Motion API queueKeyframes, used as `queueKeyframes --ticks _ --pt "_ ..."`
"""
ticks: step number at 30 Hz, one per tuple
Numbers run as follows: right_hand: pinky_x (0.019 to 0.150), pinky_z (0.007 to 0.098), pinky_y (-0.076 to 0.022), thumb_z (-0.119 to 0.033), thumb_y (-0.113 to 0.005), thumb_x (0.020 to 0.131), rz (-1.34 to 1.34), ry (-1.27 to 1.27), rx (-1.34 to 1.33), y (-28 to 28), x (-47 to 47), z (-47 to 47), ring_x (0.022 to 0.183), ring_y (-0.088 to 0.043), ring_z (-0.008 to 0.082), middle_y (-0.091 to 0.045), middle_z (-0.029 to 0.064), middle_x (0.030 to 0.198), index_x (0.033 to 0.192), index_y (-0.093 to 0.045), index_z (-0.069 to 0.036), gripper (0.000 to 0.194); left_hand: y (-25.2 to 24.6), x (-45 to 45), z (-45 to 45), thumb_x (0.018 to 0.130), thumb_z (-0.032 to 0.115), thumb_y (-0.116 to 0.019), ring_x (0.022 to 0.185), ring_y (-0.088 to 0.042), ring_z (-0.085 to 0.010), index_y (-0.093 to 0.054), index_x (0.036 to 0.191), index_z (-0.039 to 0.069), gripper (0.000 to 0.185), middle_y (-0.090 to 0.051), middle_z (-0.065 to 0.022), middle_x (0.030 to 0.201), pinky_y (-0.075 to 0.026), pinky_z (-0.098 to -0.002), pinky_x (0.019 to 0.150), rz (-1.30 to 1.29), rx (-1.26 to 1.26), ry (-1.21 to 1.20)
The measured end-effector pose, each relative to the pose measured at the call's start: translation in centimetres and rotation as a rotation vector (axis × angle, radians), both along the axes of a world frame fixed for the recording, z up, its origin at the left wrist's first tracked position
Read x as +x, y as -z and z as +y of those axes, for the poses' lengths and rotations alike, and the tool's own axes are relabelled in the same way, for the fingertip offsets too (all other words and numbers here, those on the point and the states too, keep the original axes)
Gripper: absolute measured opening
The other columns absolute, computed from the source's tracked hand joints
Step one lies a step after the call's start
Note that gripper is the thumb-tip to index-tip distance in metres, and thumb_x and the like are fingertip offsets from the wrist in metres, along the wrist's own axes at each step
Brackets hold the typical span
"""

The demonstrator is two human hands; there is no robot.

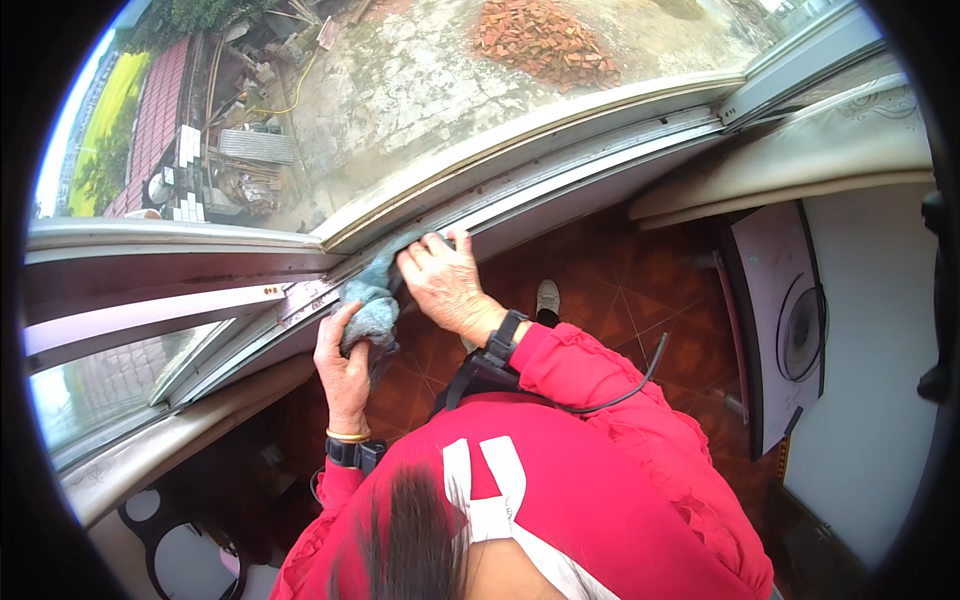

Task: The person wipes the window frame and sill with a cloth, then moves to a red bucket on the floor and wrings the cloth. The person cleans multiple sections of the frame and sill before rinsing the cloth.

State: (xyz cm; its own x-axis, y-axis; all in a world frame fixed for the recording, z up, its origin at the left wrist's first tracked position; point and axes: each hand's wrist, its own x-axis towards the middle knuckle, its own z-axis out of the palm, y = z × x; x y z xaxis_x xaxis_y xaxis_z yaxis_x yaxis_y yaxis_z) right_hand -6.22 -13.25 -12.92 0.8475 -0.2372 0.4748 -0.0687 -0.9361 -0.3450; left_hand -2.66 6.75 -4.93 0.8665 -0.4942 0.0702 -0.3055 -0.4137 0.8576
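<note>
A blue-grey cloth (pixel 373 300) lies bunched between my hands at the sliding window's sill track (pixel 540 176). My left hand (pixel 343 367) grips the bundled lower end, thumb and fingers around it, just inside the frame. With bent fingers my right hand (pixel 444 281) presses the cloth's stretched upper part onto the track; its fingertips are partly hidden. Black straps with small devices sit on both wrists. To the left of the cloth, the metal window sash (pixel 187 304) meets the track.
Cream curtains (pixel 780 176) hang at both sides. A dark-edged table-like panel with a round part (pixel 780 322) stands on the right over red tiled floor (pixel 622 300). A round-framed black object (pixel 191 555) is at lower left. Outside lies a brick pile (pixel 547 45).
</note>
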Motion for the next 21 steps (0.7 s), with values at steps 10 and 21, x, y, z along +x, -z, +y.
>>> queueKeyframes --ticks 10,21 --pt "0.087 0.0444 -0.0515 -0.02 -0.078 0.083 0.134 0.069 -0.019 -1.3 -9.3 -25.3 0.1 -0.065 0.0306 -0.069 0.0082 0.096 0.095 -0.067 -0.01 0.019 0.5 -2.4 -20.3 0.071 -0.015 -0.068 0.115 -0.067 -0.0376 -0.072 0.128 0.01 0.062 -0.071 -0.0178 0.121 -0.051 -0.0406 0.101 -0.035 -0.1 0.451" --pt "0.112 0.0585 -0.0356 -0.02 -0.065 0.084 0.442 0.603 -0.187 1.4 -12.6 -43.3 0.127 -0.054 0.0427 -0.068 0.0257 0.115 0.113 -0.066 0.01 0.042 4.8 -5.2 -42.1 0.067 -0.009 -0.072 0.124 -0.056 -0.0416 -0.067 0.139 0.019 0.078 -0.059 -0.0203 0.133 -0.049 -0.0457 0.105 -0.384 -0.091 0.667"
